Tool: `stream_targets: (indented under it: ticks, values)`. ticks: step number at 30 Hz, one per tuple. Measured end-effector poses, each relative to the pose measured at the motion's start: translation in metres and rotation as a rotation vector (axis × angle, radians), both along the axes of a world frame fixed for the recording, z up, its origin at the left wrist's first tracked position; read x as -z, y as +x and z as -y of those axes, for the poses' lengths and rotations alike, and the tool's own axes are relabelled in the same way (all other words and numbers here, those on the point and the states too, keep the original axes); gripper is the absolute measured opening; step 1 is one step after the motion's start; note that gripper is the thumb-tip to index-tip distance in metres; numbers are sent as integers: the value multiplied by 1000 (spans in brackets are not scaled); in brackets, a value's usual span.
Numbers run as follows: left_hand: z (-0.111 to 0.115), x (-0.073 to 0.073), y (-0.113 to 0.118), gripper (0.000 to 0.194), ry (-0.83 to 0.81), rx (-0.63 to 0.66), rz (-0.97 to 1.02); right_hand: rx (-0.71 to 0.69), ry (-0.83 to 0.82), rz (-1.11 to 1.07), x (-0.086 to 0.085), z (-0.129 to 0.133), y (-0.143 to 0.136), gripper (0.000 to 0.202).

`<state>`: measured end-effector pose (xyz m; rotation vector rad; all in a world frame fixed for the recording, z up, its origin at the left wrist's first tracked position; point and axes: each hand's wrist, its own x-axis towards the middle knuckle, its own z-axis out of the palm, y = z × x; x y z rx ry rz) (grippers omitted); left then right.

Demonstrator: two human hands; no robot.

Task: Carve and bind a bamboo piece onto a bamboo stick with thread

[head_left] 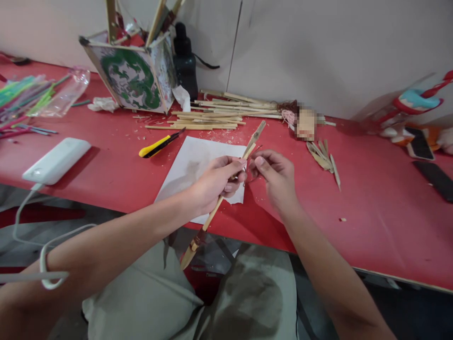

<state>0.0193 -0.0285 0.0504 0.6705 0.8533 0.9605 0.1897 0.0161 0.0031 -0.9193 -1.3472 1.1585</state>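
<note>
While the left hand (218,178) pinches a bamboo stick (213,213) between thumb and fingers, the right hand (276,177) sits just beside it with fingers curled; whether its fingertips grip a thread cannot be told. The stick slants above the near edge of the table (318,222), its upper end over the tabletop and its lower end, wrapped in brown binding (198,237), beyond that edge above the lap. Beneath the left hand, white paper (191,153) reaches the near edge. Beyond the paper lie a yellow cutter (155,146) and, toward the far edge, loose sticks (208,121). A white power bank (58,160) lies near the table's left end.
</note>
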Motion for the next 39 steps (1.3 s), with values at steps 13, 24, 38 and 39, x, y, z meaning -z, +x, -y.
stream_targets:
  ticks: [13, 24, 38, 39]
  values:
    - [0, 4, 2, 17, 178, 48, -387, 45, 53, 135, -2, 2, -2, 33]
    - [5, 6, -12, 16, 566, 80, -889, 40, 37, 151, -1, 6, -3, 23]
    - [0, 13, -3, 14, 669, 82, -998, 225, 277, 243, -4, 14, -5, 14]
    - [0, 14, -2, 14, 681, 70, -1007, 217, 286, 249, -3, 14, -5, 14]
